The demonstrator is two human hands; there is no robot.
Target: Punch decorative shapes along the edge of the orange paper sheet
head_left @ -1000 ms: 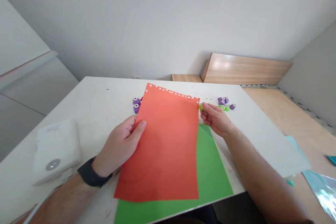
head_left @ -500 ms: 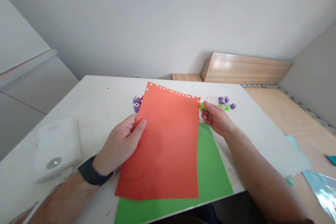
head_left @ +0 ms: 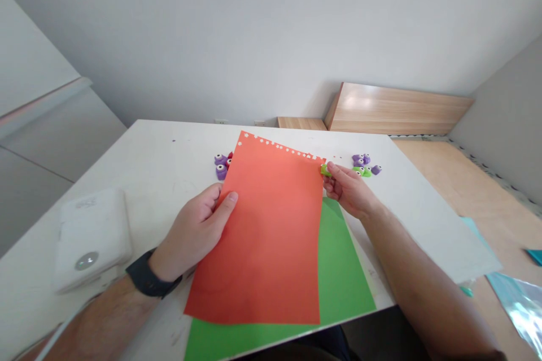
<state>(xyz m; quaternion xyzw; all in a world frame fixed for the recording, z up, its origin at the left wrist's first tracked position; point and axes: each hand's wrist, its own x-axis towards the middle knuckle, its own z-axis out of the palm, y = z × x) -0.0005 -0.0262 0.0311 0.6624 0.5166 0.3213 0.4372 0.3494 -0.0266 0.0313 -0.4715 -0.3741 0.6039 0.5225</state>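
My left hand [head_left: 199, 225] grips a sheet of orange-red paper [head_left: 271, 237] by its left edge, thumb on top, fingers behind. Small flower-shaped holes run along the sheet's top edge, with one lower at the upper left. My right hand [head_left: 349, 189] holds a small green paper punch [head_left: 324, 170] at the sheet's upper right edge, between thumb and fingers. The fingers hide part of the punch. Beneath the orange-red paper, a green sheet [head_left: 342, 259] lies on the white table [head_left: 161, 180].
Purple and red punches [head_left: 221, 171] stand behind the paper's left edge. More purple and green punches [head_left: 366, 164] sit at the back right. A white box-shaped device [head_left: 95, 231] with a cable lies at the left. Clear plastic packaging [head_left: 520, 299] is at the far right.
The paper's upper right edge has shifted slightly right, and the green punch now overlaps it at the front. Both hands keep their grips.
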